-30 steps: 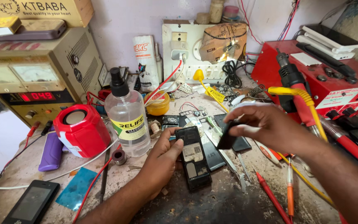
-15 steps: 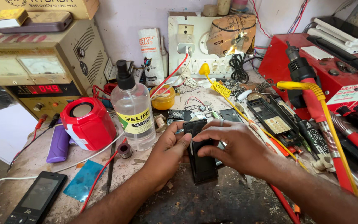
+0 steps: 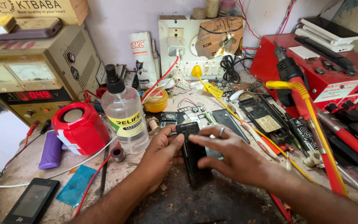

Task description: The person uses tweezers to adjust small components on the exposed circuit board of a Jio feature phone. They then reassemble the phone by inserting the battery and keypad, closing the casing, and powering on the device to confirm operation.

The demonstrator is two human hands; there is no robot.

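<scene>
A black phone body lies lengthwise on the worn bench in front of me. My left hand grips its left edge, thumb pressed on the upper side. Over its right side my right hand lies flat, fingers spread across the black casing, a ring on one finger. Both hands touch the phone at once. Behind it lie small circuit parts and another dark phone shell.
A clear plastic bottle and a red round speaker stand left of my hands. A power supply sits at back left, a red station at right with soldering tools. A black phone lies near left.
My right hand came down from holding a small dark part in the air and settled onto the phone. The left hand stayed on the phone's left side.
</scene>
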